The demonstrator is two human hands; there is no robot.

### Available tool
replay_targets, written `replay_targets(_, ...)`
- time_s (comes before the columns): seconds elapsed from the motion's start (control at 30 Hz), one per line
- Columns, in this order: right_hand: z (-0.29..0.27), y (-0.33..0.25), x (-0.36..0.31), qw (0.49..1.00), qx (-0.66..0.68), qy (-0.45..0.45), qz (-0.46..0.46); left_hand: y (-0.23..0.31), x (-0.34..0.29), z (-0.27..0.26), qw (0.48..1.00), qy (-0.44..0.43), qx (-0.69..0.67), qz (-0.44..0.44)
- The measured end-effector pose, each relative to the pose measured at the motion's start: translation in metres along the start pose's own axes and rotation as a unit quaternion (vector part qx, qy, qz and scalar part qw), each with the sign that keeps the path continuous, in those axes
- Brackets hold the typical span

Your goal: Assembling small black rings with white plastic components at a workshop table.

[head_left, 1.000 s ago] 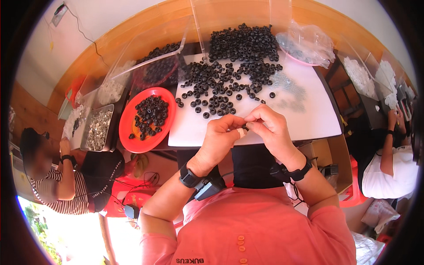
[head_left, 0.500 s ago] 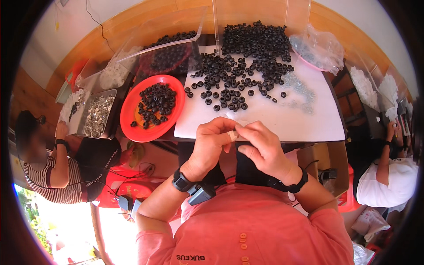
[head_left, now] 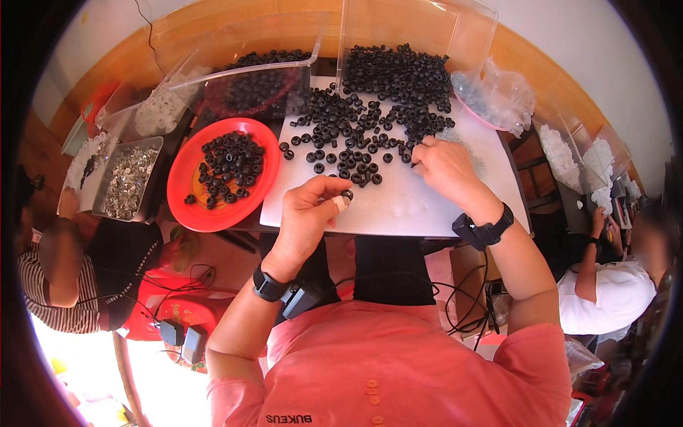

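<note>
My left hand is pinched on a small black ring-like piece, near the front edge of the white work surface. A light-coloured wrap covers its thumb tip. Farther off to the right, my right hand reaches to the edge of the loose black pieces, fingertips pressed together. Something small and dark shows at those fingertips, too small to make out. The loose pieces are round with a hole, some of them narrower, scattered over the white surface. More lie in a heap inside a clear box at the back.
Left stands a red plate of black pieces, beside a metal tray of small shiny parts. A clear bin with black pieces is behind it. Clear bits and a plastic bag lie right. People sit at both sides.
My hands were together near the front edge. My right hand has moved away, forward and right, to the loose pieces. My left hand stays near the edge, a black piece now visible in it.
</note>
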State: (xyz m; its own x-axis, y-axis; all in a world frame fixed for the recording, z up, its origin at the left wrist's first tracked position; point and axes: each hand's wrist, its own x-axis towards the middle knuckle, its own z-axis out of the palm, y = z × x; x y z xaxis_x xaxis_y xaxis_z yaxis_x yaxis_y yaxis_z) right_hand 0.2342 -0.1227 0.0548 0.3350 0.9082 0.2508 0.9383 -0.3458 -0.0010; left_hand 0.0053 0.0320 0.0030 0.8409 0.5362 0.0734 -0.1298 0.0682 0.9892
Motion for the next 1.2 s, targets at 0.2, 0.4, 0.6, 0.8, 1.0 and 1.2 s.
replay_targets(0.2,0.001,-0.008,-0.004,0.996,-0.061,0.014,-0.058,-0.002,0.001,-0.002,1.0,-0.018,0.0,-0.003)
replay_targets(0.4,0.01,-0.048,-0.041,0.998,0.02,0.04,-0.045,0.0,-0.001,0.0,0.999,-0.022,0.029,0.033)
replay_targets(0.6,0.02,-0.053,-0.045,0.992,0.073,0.1,-0.03,-0.001,-0.001,-0.001,0.998,-0.024,0.033,0.045)
replay_targets(0.8,0.015,-0.052,-0.048,0.993,0.057,0.079,-0.063,0.001,-0.003,0.0,0.997,-0.024,0.04,0.06)
replay_targets(1.0,0.019,-0.058,-0.05,0.993,-0.049,0.099,-0.036,0.004,-0.006,0.004,0.999,0.001,0.041,0.025)
replay_targets(1.2,0.015,-0.054,-0.049,0.984,0.122,0.131,-0.023,0.007,-0.008,0.024,0.998,-0.025,-0.066,0.001)
